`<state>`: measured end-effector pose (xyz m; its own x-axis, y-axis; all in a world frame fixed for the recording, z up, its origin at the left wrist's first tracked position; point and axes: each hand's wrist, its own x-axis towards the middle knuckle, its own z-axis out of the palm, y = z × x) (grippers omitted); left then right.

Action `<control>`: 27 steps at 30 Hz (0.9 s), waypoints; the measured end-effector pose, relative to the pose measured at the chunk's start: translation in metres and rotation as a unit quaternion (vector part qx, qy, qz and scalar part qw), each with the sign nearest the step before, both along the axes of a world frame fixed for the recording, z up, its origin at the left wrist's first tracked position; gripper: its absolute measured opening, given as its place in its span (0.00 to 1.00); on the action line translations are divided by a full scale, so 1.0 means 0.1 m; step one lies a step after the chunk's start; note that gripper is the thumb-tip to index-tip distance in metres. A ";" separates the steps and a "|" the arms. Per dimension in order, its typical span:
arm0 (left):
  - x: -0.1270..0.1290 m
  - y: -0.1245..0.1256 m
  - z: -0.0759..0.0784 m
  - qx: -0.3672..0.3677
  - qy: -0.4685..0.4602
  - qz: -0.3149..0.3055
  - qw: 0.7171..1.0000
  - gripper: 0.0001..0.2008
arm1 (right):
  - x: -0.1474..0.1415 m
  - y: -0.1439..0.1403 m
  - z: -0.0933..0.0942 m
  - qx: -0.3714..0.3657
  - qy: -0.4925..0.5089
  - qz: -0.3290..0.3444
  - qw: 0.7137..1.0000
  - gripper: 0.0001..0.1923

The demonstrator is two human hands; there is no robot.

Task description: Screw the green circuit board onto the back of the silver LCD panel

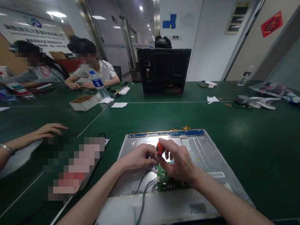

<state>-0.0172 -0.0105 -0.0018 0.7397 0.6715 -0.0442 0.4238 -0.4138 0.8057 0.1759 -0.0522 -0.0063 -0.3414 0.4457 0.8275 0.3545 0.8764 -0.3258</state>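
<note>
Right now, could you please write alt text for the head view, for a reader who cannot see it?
A person's right hand holds an orange-handled screwdriver over a green circuit board on a metal panel, with the left hand steadying beside it. The panel lies on a green table; two people sit at the far left.

2 hands (138,157) (178,162), 1 screwdriver (160,147), 1 green board (166,181), 1 bottle (98,84).
</note>
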 end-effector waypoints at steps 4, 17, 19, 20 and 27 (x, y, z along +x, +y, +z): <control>0.00 -0.01 0.01 0.011 0.013 0.005 1.000 0.02 | 0.00 -0.01 0.00 -0.004 0.009 -0.004 1.000 0.29; -0.01 -0.01 -0.02 0.001 -0.009 0.000 1.000 0.01 | 0.00 -0.03 0.00 0.000 0.007 -0.009 1.000 0.30; 0.00 -0.01 -0.02 -0.001 -0.014 0.003 1.000 0.01 | 0.00 -0.02 0.00 0.001 0.009 -0.005 1.000 0.30; 0.00 -0.01 -0.01 -0.003 -0.016 0.006 1.000 0.01 | 0.00 -0.02 0.00 0.000 0.007 -0.003 1.000 0.30; -0.02 0.01 -0.03 -0.003 -0.007 0.003 1.000 0.02 | 0.01 -0.01 0.00 -0.009 0.008 0.001 1.000 0.29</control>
<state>-0.0189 -0.0098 -0.0051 0.7363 0.6755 -0.0390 0.4154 -0.4058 0.8141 0.1765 -0.0528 -0.0068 -0.3294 0.4599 0.8246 0.3483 0.8709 -0.3466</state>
